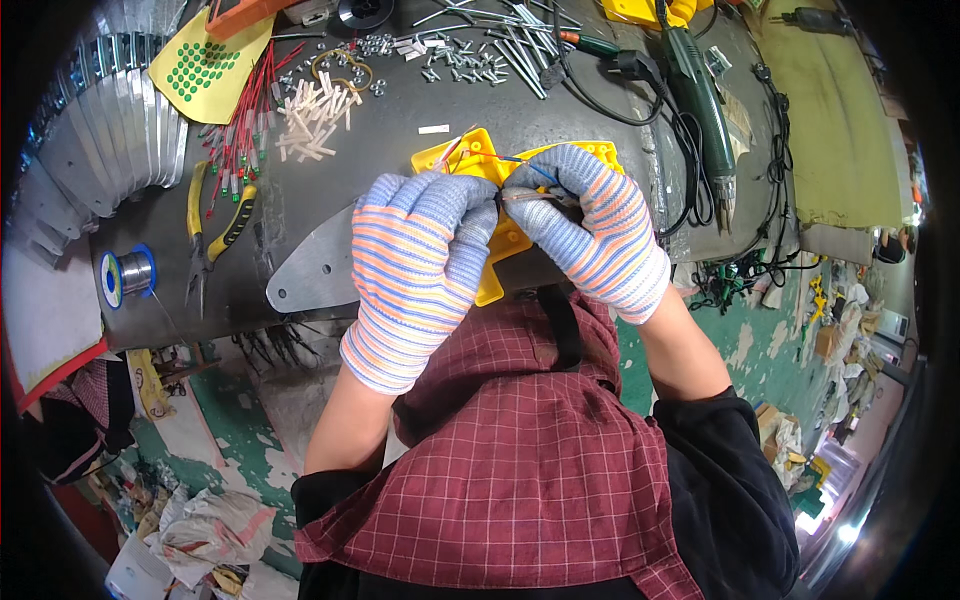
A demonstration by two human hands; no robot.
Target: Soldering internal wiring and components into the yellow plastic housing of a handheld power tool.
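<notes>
Both my hands wear striped knit gloves and meet over a yellow plastic part (478,152) at the near edge of the dark workbench (400,115). My left hand (418,262) is closed around the part's left side. My right hand (590,225) pinches thin wires (535,196) between thumb and fingers, right where the two hands touch. A red and a blue wire run from the part toward my fingers. A flat metal plate (312,268) lies under the part and sticks out to the left.
Yellow-handled pliers (215,235) and a solder spool (128,273) lie left. Red wires (245,125), white sleeves (315,112), screws (455,58) and metal rods sit at the back. A green power tool (700,100) with black cable lies right. Metal blades (110,130) are stacked far left.
</notes>
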